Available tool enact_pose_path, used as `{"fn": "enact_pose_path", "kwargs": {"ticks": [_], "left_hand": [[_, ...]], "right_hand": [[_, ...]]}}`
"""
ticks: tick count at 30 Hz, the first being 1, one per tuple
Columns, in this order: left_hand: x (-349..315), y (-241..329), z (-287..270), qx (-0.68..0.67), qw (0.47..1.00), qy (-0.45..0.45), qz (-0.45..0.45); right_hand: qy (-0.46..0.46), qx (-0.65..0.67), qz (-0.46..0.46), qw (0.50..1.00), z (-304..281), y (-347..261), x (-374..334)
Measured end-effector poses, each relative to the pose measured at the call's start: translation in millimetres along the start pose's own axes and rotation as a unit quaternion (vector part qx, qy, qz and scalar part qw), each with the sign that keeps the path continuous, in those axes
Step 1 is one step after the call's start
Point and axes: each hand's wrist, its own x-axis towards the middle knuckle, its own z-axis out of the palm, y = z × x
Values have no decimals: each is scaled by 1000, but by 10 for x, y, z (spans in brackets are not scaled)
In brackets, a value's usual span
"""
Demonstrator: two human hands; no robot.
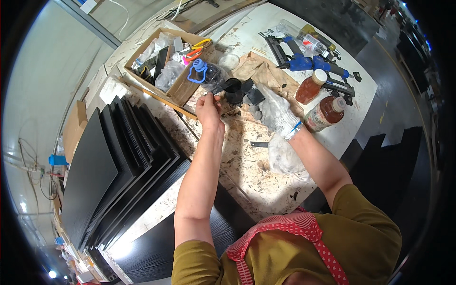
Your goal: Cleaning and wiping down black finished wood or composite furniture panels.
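Cup (234,96), small and black, sits just above the middle of the frame, between both hands. We see the left hand (209,110) with fingertips together, seemingly pinched on a thin dark strip (220,89) reaching toward the cup; the gloved right hand (276,111) appears clamped on a dark square piece (256,97) just right of it. We judge that a jerk of either hand could tip the cup, and its crowded spot beside the blue-capped bottle (210,76) invites a knock; loose glove fabric might catch its rim. Toward the upper right, the label on the nearer red-brown bottle (326,114) is too small for us to read, and we make out no writing on the blue nail gun (300,61)
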Motion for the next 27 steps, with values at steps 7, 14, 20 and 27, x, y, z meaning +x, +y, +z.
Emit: {"fn": "enact_pose_path", "kwargs": {"ticks": [7,14,20,27], "left_hand": [[126,-82,-2,197,957,-54,207],[143,-50,24,430,857,-65,276],[66,14,88,500,800,-101,316],[-2,113,-30,509,753,-115,400]], "right_hand": [[-83,29,5,996,-88,14,-140],[-98,63,33,993,-180,26,-110],[-126,135,66,981,-228,32,-144],[-163,112,30,980,-200,91,-306]]}}
